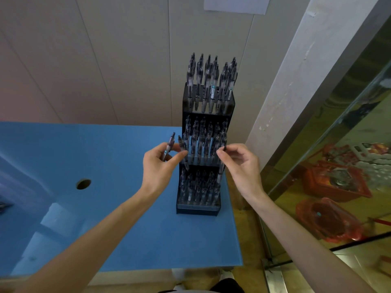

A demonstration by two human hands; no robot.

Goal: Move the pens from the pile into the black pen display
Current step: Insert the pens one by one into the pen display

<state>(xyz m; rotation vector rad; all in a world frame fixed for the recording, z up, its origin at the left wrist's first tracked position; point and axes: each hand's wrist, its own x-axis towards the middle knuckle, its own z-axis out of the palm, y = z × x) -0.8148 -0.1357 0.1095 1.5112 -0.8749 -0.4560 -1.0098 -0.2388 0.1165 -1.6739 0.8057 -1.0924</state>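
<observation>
**While both hands worked the middle tier, the rack stood nearly full**

Although no loose pile showed anywhere on the table, the left hand (157, 163) still had stock to place: it gripped two pens, one clear-barrelled pen with a teal band (168, 148) standing up between thumb and fingers, and a second dark-tipped pen (182, 148) pinched against the fingertips just beside the left edge of the rack. The right hand (241, 166) had its thumb and forefinger closed narrowly on the dark cap end of a pen (223, 154) at the right side of the middle tier, apparently seating it in a slot; the other fingers curled loosely.

Outward from the hands rose the black pen display (208, 115), a three-step stand of smoky, translucent plastic with a perforated top plate on each tier. All three tiers bristled with upright pens, slim, with see-through barrels, dark grips and clips. By my reckoning the job was close to done: at most the three pens in hand remained, and free holes looked few, though the crowding made them hard to count.

The stand sat near the right edge of a smooth, glossy blue table (105, 229) with a round cable hole (83, 183) at the left. Behind it ran pale panelled wall; to the right, red plastic baskets (332, 220) lay on the floor.
</observation>
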